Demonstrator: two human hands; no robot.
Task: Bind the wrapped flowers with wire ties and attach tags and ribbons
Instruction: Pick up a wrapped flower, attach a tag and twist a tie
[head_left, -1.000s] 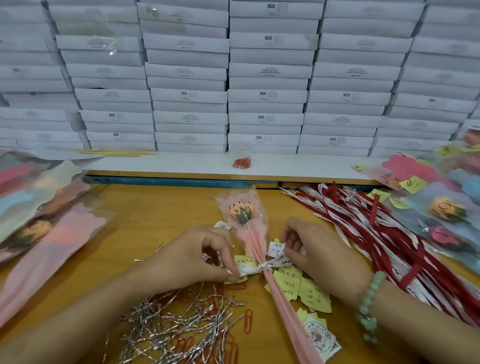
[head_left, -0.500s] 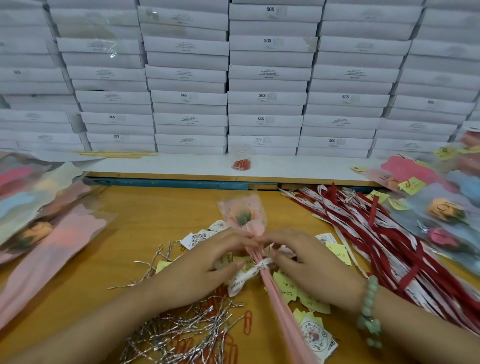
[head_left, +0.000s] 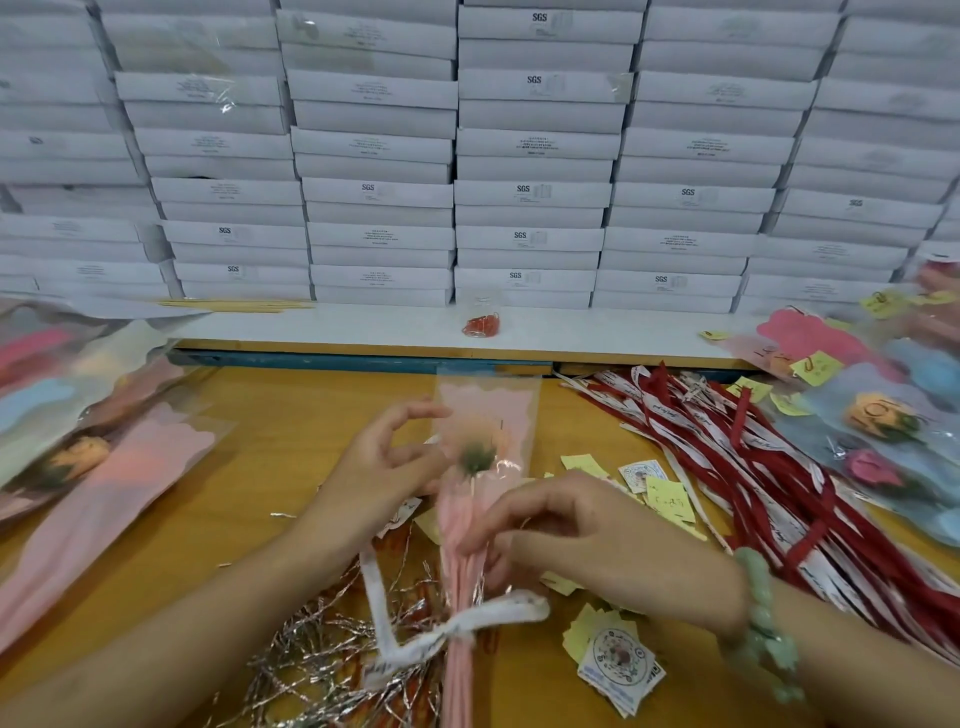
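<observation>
You've lifted the wrapped flower off the counter; its ribbon is knotted at 6 o'clock. Your right hand fingers grip the stem, and your left hand fingers spread wide at 9 o'clock. Binding looks done.

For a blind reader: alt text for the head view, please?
The right hand grips the stem of a pink-wrapped flower tied with a white ribbon; the left hand is at its wrapper. Wire ties, red and white ribbons, yellow notes and tags lie on the table; white boxes are stacked behind.

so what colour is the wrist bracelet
Pale green; the bracelet shows best in the head view.
</observation>
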